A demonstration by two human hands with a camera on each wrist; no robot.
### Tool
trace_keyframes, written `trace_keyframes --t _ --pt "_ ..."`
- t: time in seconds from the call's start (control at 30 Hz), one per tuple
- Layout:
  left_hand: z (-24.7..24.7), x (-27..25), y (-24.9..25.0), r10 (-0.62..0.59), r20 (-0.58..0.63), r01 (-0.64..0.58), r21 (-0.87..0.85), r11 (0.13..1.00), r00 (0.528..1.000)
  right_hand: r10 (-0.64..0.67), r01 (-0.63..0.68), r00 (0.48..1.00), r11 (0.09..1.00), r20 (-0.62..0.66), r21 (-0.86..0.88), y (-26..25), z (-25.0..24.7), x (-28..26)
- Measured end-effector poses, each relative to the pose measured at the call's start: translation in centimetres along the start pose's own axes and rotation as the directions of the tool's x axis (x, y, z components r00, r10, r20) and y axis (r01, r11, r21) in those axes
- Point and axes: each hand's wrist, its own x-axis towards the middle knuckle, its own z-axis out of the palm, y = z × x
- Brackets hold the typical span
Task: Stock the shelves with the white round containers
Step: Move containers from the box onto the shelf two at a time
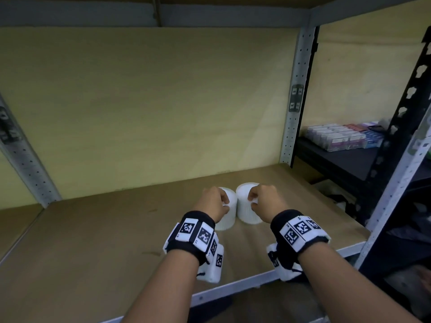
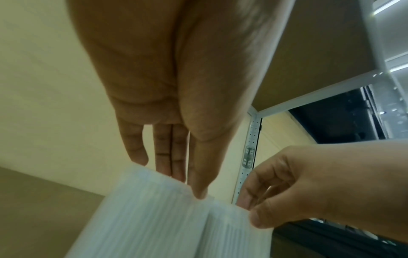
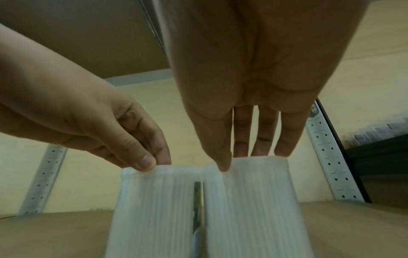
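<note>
Two white ribbed round containers stand upright and close together on the brown shelf board [image 1: 105, 234]. My left hand [image 1: 223, 203] pinches the top rim of the left container [image 1: 227, 217], thumb on the near side and fingers behind. My right hand [image 1: 253, 201] pinches the rim of the right container [image 1: 245, 207] the same way. The left wrist view shows my left hand [image 2: 194, 185] on the left container [image 2: 141, 218]. In the right wrist view my right hand [image 3: 240, 160] holds the right container [image 3: 249, 200], with a narrow gap to the left container [image 3: 154, 209].
Grey perforated uprights [image 1: 291, 127] frame the bay, and another shelf board runs overhead. The shelf's grey metal front edge [image 1: 233, 287] lies below my wrists. To the right, a black rack [image 1: 345, 164] carries several packaged boxes [image 1: 338, 137]. A yellow wall backs the shelf.
</note>
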Motion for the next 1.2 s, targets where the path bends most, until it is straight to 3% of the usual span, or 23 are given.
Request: trace_keyframes --t 0.23,0.63,0.97,1.2 --pt "1.1 5.8 -0.1 -0.035 0.019 0.036 -0.043 0.998 0.999 0.038 -0.038 0.999 0.999 -0.01 0.003 0.6 -0.1 5.6" --pt "2.5 14.6 0.5 0.013 -0.127 -0.012 0.008 1.0 0.992 0.013 -0.013 0.999 1.0 -0.046 0.009 2.1 -0.2 14.1" --pt "3.9 18.6 0.1 0.033 -0.233 -0.03 0.016 0.999 0.972 -0.019 0.021 0.994 1.0 -0.107 0.015 2.8 0.6 17.8" --pt "2.5 17.4 0.2 0.048 -0.104 -0.048 0.001 0.999 0.993 -0.027 0.029 0.998 0.999 0.062 -0.038 2.5 -0.4 16.1"
